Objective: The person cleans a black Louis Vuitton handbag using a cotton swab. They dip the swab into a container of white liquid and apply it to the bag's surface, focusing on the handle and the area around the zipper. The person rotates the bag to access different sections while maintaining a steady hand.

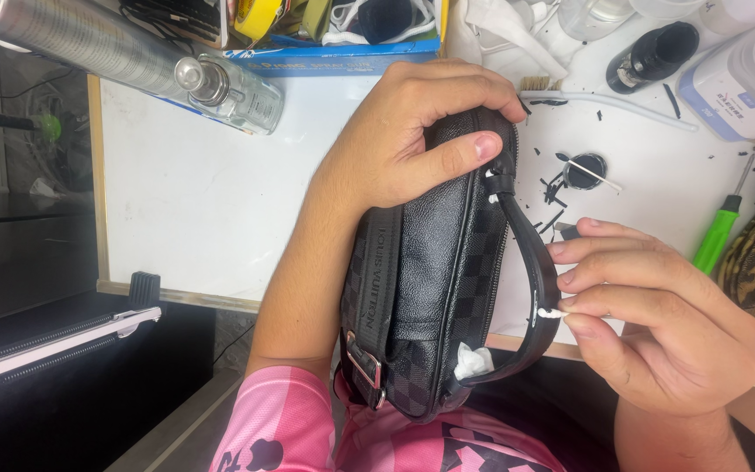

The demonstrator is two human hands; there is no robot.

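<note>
Swabbing the bag handle

From the head view, our left hand (412, 131) is clamped round the top of the black checkered bag (430, 288) over the table edge; our right hand (666, 323) pinches a cotton swab (552, 313) against the black handle (535, 262).

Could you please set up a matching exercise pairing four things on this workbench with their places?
1. black checkered leather bag
2. green-handled screwdriver
3. clear glass bottle
4. white cotton swab

a. lying at the table's right edge
b. pinched in the right hand
c. gripped by the left hand
d. lying at the table's upper left

Pairs: 1-c, 2-a, 3-d, 4-b
</note>
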